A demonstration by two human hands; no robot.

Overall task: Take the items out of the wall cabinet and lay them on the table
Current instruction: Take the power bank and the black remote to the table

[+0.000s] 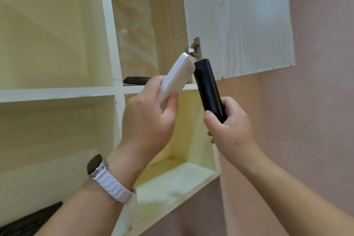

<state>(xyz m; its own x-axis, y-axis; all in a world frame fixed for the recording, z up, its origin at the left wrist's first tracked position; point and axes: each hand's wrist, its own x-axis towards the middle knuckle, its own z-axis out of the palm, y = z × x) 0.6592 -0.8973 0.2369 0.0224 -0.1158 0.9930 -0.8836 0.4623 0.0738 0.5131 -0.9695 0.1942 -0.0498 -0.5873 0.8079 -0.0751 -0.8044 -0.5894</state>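
My left hand point(148, 115) grips a flat white oblong item point(177, 77), tilted up to the right, in front of the wall cabinet point(115, 44). My right hand point(231, 123) holds a black oblong item point(207, 88) by its lower end, its top near the white one. Both sit just outside the open upper compartment. A dark item point(136, 80) lies on that compartment's shelf, partly hidden behind my left hand.
The cabinet door point(237, 21) stands open to the right, with a metal hinge point(195, 48) just above the held items. A lower open cubby point(180, 161) lies behind my wrists. A pink wall point(316, 120) fills the right side. A watch with a white strap point(107, 176) is on my left wrist.
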